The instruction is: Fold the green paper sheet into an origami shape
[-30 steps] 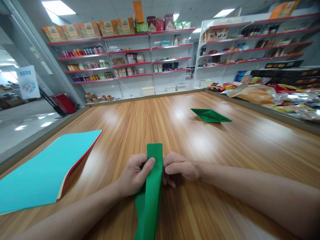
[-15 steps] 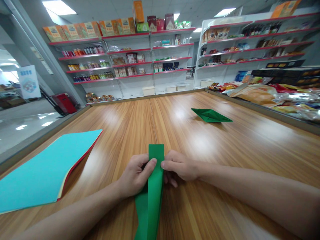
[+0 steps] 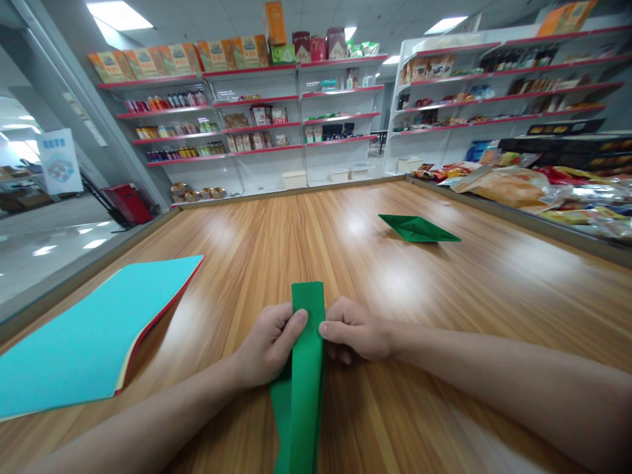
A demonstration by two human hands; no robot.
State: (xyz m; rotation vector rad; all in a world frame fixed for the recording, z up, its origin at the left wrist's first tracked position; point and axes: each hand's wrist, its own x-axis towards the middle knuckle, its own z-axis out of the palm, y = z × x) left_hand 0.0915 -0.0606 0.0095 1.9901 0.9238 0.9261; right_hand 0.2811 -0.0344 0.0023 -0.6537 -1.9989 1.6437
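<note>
A sheet of green paper (image 3: 307,388), folded lengthwise into a narrow strip, stands out from the tabletop in front of me. My left hand (image 3: 269,342) grips its left side, thumb pressed on the front face and fingers behind it. At the right edge, my right hand (image 3: 356,331) pinches the paper between thumb and curled fingers. The strip's lower end runs out of the bottom of the view, with a looser flap showing at its left. Farther off to the right lies a folded green paper boat (image 3: 419,228).
A stack of coloured paper (image 3: 99,329), light blue on top, lies at the left of the wooden table (image 3: 237,250). Packaged snacks (image 3: 518,187) and dark boxes sit beyond the right edge. Stocked shelves (image 3: 261,148) stand behind the table.
My right hand has come from beside the paper's right edge to pinch it, its lower fingers curling in. The strip shifted slightly right, then a little back. My left hand keeps its grip.
</note>
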